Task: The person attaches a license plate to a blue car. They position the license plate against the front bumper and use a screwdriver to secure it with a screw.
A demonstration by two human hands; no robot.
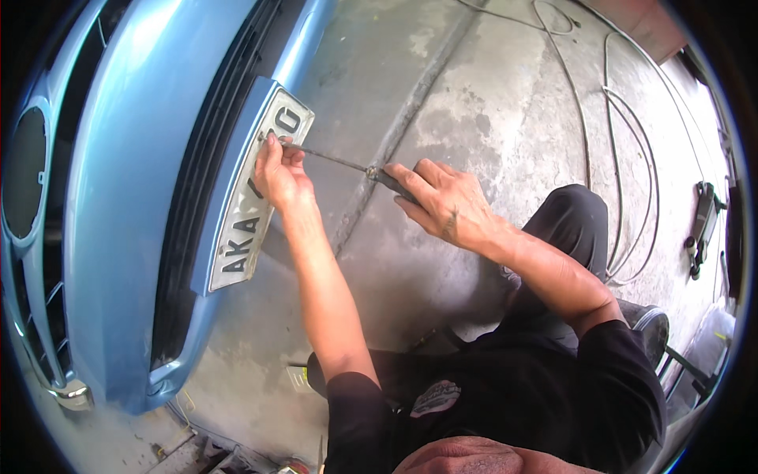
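A screwdriver [335, 160] with a long metal shaft and a dark handle runs between my hands. My right hand [446, 201] is closed around its handle. The shaft points left at the white licence plate [241, 233] on the front of a light blue car bumper [118, 221]. At the plate's upper part, my left hand [282, 175] pinches around the tip end of the shaft. Whether a screw is between those fingertips is hidden. My left wrist passes close to the plate's right edge.
A black lower grille [207, 174] runs along the bumper behind the plate. Long hoses [584, 134] curl over the concrete floor [355, 71] on the right. A dark floor jack [701, 225] stands at the far right. My bent knee [572, 217] is below the right arm.
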